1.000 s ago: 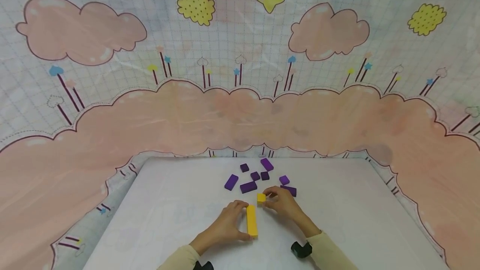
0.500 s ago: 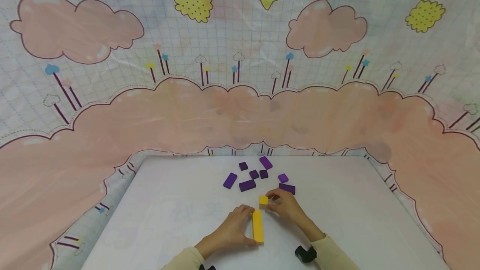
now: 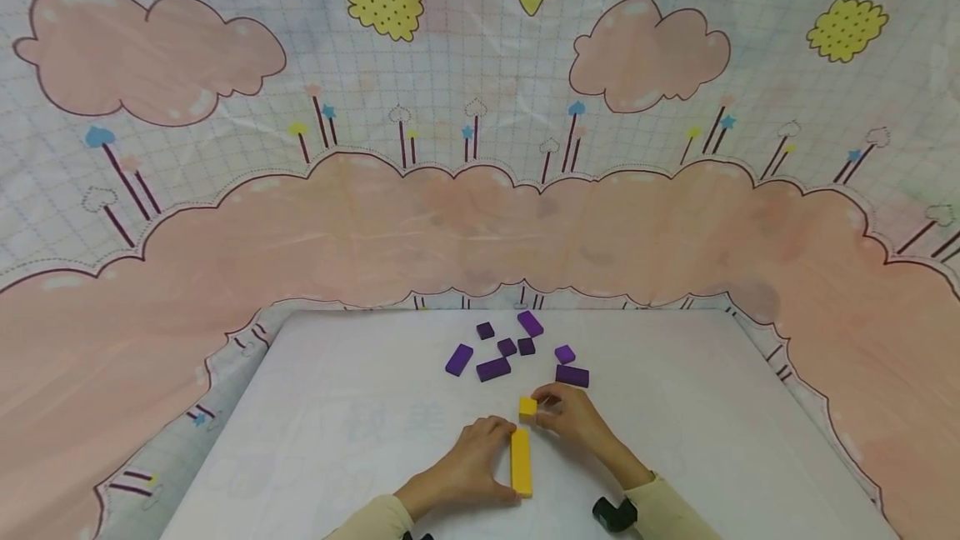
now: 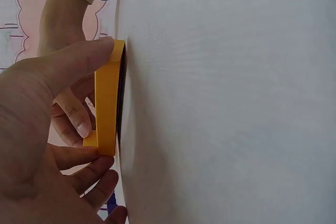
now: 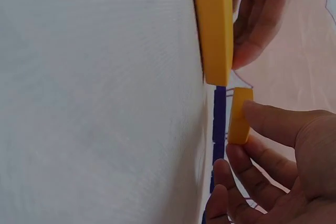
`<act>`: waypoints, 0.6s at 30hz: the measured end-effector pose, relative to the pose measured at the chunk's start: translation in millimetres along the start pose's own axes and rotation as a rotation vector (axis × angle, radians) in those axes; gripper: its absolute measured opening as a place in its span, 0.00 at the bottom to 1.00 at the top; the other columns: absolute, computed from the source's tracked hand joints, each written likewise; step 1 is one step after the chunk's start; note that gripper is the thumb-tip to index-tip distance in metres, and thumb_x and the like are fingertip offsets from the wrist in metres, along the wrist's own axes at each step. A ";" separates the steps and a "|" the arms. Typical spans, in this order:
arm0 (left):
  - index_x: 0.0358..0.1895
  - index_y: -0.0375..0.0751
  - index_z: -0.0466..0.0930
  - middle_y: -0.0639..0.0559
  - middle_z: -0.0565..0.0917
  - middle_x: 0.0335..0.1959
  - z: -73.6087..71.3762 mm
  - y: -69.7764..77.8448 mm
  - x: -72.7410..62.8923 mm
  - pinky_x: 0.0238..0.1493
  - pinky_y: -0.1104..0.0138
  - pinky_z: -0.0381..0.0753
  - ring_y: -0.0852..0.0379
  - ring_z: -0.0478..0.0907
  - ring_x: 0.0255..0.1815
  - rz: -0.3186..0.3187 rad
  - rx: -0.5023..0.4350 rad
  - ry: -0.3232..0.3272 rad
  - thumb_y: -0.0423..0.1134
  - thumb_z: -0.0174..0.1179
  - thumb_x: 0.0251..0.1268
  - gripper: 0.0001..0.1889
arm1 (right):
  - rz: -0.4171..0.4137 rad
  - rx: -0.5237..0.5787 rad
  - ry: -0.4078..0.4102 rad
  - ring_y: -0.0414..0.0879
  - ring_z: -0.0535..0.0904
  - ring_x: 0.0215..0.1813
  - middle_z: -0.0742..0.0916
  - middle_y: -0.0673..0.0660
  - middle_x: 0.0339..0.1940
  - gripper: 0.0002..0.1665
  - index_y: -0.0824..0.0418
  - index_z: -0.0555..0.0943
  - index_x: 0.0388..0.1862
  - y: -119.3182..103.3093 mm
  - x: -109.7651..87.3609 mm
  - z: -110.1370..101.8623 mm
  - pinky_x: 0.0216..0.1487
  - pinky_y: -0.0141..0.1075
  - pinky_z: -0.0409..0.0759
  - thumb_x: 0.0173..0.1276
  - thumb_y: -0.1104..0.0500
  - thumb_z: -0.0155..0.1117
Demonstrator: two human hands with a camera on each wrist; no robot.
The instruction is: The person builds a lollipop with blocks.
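My left hand [image 3: 472,461] pinches a long yellow block [image 3: 521,465] by its two ends, thumb at the near end and a finger at the far end. In the left wrist view this block [image 4: 107,103] lies close over the white tabletop. Just beyond its far end, my right hand [image 3: 576,419] holds a small yellow block [image 3: 527,409] between thumb and fingers. The right wrist view shows the small block [image 5: 240,116] a little off the table surface, below the end of the long block [image 5: 215,30]. A narrow space separates the two blocks in the head view.
Several purple blocks lie scattered farther back, among them an oblong one [image 3: 493,369], another at the left [image 3: 459,360] and one [image 3: 572,375] just beyond my right hand. The white table [image 3: 337,407] ends at a patterned cloth backdrop [image 3: 480,232].
The long yellow block has moved right and nearer to me with my left hand. My right hand has drawn the small yellow block slightly nearer too. The view has tilted slightly downward.
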State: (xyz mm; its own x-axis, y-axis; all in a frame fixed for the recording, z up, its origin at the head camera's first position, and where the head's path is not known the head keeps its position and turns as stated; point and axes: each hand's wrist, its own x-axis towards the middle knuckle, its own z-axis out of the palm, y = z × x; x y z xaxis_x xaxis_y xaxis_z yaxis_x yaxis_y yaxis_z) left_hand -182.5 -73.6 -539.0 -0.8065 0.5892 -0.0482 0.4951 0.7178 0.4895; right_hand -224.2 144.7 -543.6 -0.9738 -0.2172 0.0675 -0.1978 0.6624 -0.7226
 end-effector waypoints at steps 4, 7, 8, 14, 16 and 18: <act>0.66 0.44 0.70 0.53 0.73 0.63 1.3 -2.3 -0.3 0.72 0.54 0.67 0.53 0.68 0.65 0.021 0.026 -0.001 0.63 0.74 0.42 0.47 | 0.003 0.003 -0.015 0.43 0.79 0.44 0.86 0.50 0.41 0.15 0.55 0.84 0.44 -0.4 0.5 0.3 0.50 0.41 0.84 0.58 0.59 0.75; 0.67 0.44 0.69 0.53 0.73 0.64 1.3 -3.8 -0.5 0.72 0.53 0.66 0.52 0.67 0.66 0.026 0.031 -0.008 0.63 0.73 0.44 0.47 | 0.015 -0.007 -0.035 0.42 0.78 0.43 0.86 0.48 0.41 0.15 0.54 0.84 0.44 -1.3 1.4 0.5 0.50 0.40 0.84 0.59 0.57 0.75; 0.68 0.44 0.69 0.53 0.72 0.64 1.3 -4.1 -0.5 0.72 0.53 0.66 0.52 0.67 0.66 0.023 0.031 -0.013 0.64 0.72 0.44 0.47 | 0.023 -0.012 -0.040 0.42 0.78 0.43 0.86 0.48 0.41 0.15 0.54 0.84 0.44 -1.6 1.6 0.6 0.49 0.39 0.84 0.59 0.56 0.75; 0.71 0.44 0.66 0.52 0.71 0.67 -0.2 -3.1 -2.0 0.74 0.53 0.64 0.52 0.65 0.69 0.003 0.035 -0.038 0.67 0.69 0.47 0.49 | 0.057 -0.036 -0.052 0.42 0.75 0.40 0.86 0.48 0.40 0.15 0.54 0.84 0.44 -4.4 1.2 1.8 0.43 0.32 0.81 0.59 0.55 0.75; 0.71 0.44 0.66 0.52 0.70 0.68 -0.2 -3.2 -2.4 0.74 0.52 0.65 0.52 0.65 0.69 -0.001 0.033 -0.044 0.68 0.68 0.47 0.50 | 0.058 -0.042 -0.053 0.41 0.74 0.39 0.86 0.48 0.40 0.15 0.54 0.84 0.44 -5.7 0.8 1.8 0.41 0.31 0.80 0.59 0.55 0.75; 0.72 0.44 0.65 0.52 0.70 0.69 0.3 -3.2 -2.8 0.74 0.52 0.66 0.52 0.65 0.69 -0.011 0.024 -0.050 0.68 0.68 0.48 0.50 | 0.057 -0.048 -0.056 0.41 0.74 0.39 0.86 0.48 0.40 0.15 0.54 0.84 0.44 -6.0 1.0 2.1 0.40 0.30 0.79 0.59 0.55 0.75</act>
State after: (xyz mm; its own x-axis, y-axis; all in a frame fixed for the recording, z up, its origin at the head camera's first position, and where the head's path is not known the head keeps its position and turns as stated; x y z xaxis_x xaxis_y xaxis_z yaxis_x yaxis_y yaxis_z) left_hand -181.7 -77.4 -540.6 -0.7951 0.5988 -0.0966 0.4947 0.7324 0.4678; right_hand -223.7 139.0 -540.7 -0.9761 -0.2171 -0.0124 -0.1488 0.7083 -0.6900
